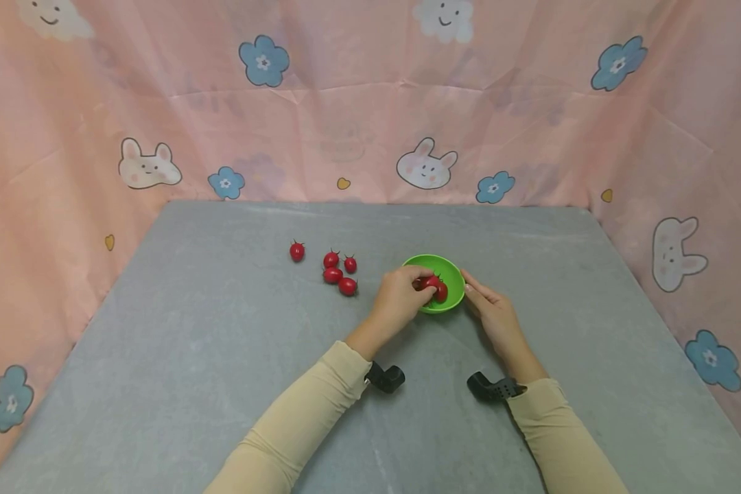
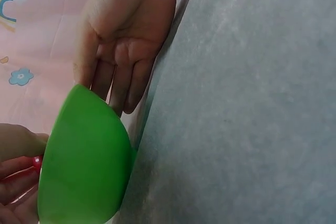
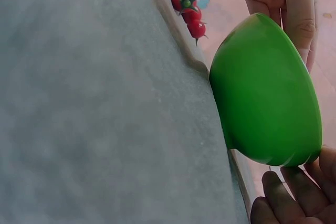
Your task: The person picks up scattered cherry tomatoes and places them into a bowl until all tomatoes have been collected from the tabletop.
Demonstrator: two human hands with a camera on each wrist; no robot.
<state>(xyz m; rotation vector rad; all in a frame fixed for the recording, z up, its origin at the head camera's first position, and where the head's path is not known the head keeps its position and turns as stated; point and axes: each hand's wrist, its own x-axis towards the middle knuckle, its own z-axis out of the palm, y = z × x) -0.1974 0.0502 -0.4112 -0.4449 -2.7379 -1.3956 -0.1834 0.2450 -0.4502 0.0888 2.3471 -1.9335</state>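
A light-green bowl stands on the table, with red cherry tomatoes inside, one toward its right side. My left hand reaches over the bowl's left rim. Its thumb and fingers pinch a cherry tomato inside the bowl; the rim hides part of this in the left wrist view. At the bowl's right side, my right hand touches the outer wall with nearly straight fingers, thumb tip right at the rim.
Left of the bowl lie several more cherry tomatoes, four close together and a single tomato farther left. The grey table ends at a pink patterned curtain at the back and sides. Each wrist wears a black camera mount.
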